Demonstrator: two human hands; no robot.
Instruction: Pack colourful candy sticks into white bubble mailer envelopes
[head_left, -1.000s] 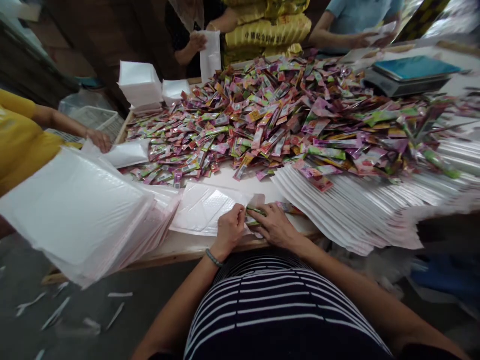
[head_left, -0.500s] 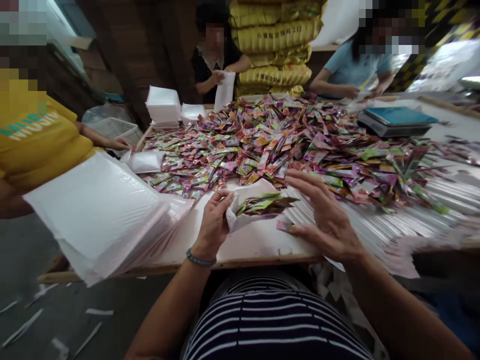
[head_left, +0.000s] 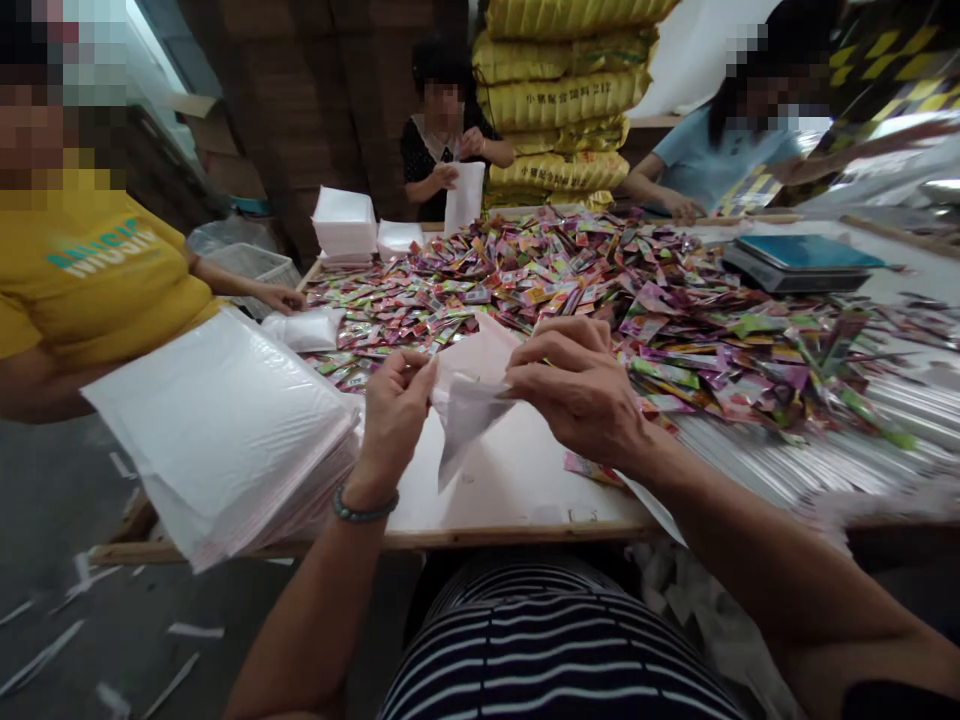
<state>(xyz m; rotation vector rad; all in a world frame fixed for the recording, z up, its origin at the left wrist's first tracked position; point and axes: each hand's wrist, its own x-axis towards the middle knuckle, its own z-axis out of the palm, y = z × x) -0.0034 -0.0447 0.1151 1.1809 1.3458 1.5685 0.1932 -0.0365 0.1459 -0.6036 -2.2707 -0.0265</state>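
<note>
**Two hands pinching a white envelope above a crowded packing tabletop**

Far left: a person in a yellow shirt (head_left: 112,270) stands at the tabletop's edge, with one hand beside a flat white pouch (head_left: 304,328). In front, a tall slanted stack of large white padded mailers (head_left: 217,420) overhangs the pale, wood-edged tabletop (head_left: 517,480) and hides its left corner. Behind the stack are a white mesh basket (head_left: 251,262), contents not discernible, and two square stacks of white envelopes (head_left: 343,222).

Centre: the left hand (head_left: 394,405) and right hand (head_left: 577,385) are each closed, thumb against fingers, on the upper edge of a small white padded envelope (head_left: 469,400). It is held in the air over the bare near strip of the tabletop, one corner hanging down. Its contents cannot be seen. A loose pink sachet (head_left: 592,467) lies under the right wrist.

Beyond: a wide heap of multicoloured foil sachets (head_left: 600,290) covers the middle of the tabletop. At the far side, a person in black holds an upright white bag (head_left: 463,195) before stacked yellow sacks (head_left: 559,90).

Right: a person in a light-blue shirt (head_left: 697,150), a blue-topped weighing scale (head_left: 802,262), and a fanned row of white mailers (head_left: 825,450) partly overlain by sachets.
</note>
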